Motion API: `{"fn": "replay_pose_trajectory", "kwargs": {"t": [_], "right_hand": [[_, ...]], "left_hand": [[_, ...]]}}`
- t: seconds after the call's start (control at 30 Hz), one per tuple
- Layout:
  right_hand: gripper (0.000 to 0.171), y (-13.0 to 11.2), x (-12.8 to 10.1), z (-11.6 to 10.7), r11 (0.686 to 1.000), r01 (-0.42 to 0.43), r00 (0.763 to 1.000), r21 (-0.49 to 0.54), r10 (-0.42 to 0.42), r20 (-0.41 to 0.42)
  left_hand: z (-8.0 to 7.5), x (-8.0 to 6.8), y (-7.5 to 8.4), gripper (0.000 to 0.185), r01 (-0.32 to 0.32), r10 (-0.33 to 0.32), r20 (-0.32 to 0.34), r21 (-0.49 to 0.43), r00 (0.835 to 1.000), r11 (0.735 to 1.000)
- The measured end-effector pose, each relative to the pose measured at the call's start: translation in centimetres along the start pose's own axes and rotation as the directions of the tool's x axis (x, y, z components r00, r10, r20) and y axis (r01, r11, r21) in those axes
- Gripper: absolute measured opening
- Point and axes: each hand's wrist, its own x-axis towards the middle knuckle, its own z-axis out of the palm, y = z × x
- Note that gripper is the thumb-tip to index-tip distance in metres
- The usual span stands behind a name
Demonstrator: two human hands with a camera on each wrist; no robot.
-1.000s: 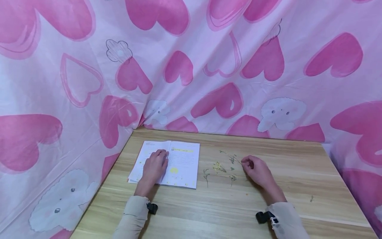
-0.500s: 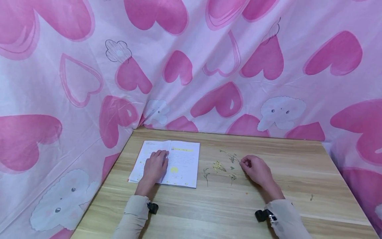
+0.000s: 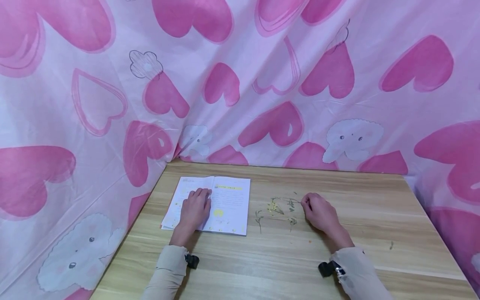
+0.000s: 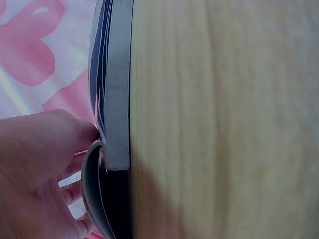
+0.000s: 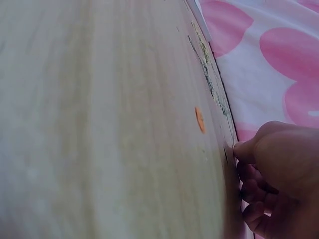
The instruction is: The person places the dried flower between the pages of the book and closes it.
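Note:
An open book with printed white pages lies on the left of the table. My left hand rests on its left page near the fold, fingers extended; in the left wrist view the thumb touches the book by its spine. Right of the book lie dried plant pieces: a yellow flower sprig, a green sprig and a small brownish flower sprig. My right hand pinches the end of a thin dried stem low over the table. The right wrist view shows thumb and fingertips together at the stem's end.
A small orange petal-like bit lies nearer the front of the wooden table. Another tiny fragment sits to the right. A pink heart-patterned cloth hangs along the back and left edges.
My right hand has shifted slightly, and the far end of the pinched stem has swung down and left toward the yellow sprig. My left hand stays on the book.

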Motion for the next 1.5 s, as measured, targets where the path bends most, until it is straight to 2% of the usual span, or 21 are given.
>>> {"fn": "replay_pose_trajectory", "kwargs": {"t": [0.4,0.73,0.9,1.17,1.5], "right_hand": [[0.017,0.5,-0.1,0.0,0.999,0.028,0.997,0.043,-0.025,-0.079],[0.014,-0.5,0.2,0.3,0.988,0.042,0.995,0.148,-0.028,-0.093],[0.012,-1.5,0.4,0.6,0.979,0.083,0.993,0.187,-0.066,-0.097],[0.009,-3.9,0.7,1.3,0.963,0.099,0.993,0.252,-0.078,-0.094],[0.009,-7.3,1.3,2.7,0.939,0.110,0.994,0.325,-0.096,-0.060]], "left_hand": [[0.1,0.0,0.0,0.038,-0.001,0.001,0.007,0.001,1.000,1.000],[0.1,-0.1,-0.3,0.039,0.018,-0.018,0.018,-0.025,1.000,1.000],[0.1,-0.1,-0.3,0.041,0.013,-0.013,0.022,-0.043,1.000,0.999],[0.2,-0.1,-0.3,0.062,0.037,-0.032,0.066,-0.062,0.997,0.997],[0.0,-0.2,-0.1,0.062,0.042,-0.037,0.090,-0.057,0.995,0.998]]}}
